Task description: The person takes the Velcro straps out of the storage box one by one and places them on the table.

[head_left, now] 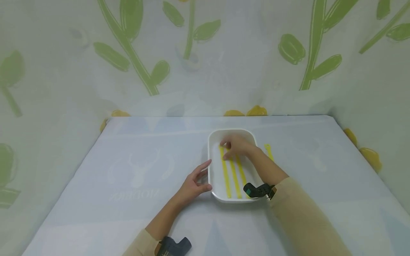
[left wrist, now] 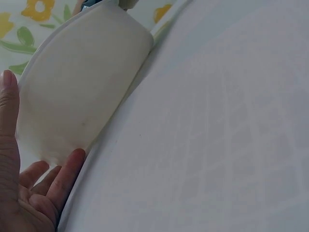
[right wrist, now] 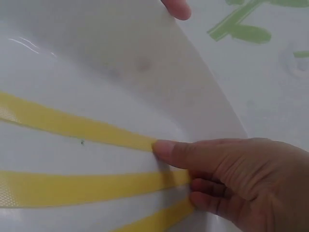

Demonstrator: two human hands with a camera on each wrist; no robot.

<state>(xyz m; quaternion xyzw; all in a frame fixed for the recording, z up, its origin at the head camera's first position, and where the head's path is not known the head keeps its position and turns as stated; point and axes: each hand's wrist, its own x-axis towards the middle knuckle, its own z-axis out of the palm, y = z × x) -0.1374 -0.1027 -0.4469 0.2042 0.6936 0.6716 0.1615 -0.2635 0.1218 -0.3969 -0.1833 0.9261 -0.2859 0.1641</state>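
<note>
A white rectangular tray [head_left: 215, 185] with rounded corners stands on the table. Three flat yellow strips [head_left: 235, 174] lie lengthwise inside it, side by side; a fine texture shows on parts of them in the right wrist view. Over the tray's far part, my right hand [head_left: 238, 145] pinches the end of the leftmost strip [right wrist: 77, 125], its thumb on that end. The other fingers curl beside the middle strip [right wrist: 96, 188]. My left hand [head_left: 192, 185] rests its thumb and fingertips on the tray's left side, fingers fairly straight. The left wrist view shows these fingertips against the outer wall [left wrist: 87, 72].
Another yellow strip [head_left: 269, 152] lies on the table just right of the tray, partly hidden by my right forearm. A pale cloth covers the table [head_left: 153, 156]. Behind it hangs a curtain [head_left: 224, 81] printed with green leaves. Each wrist wears a dark camera [head_left: 256, 191].
</note>
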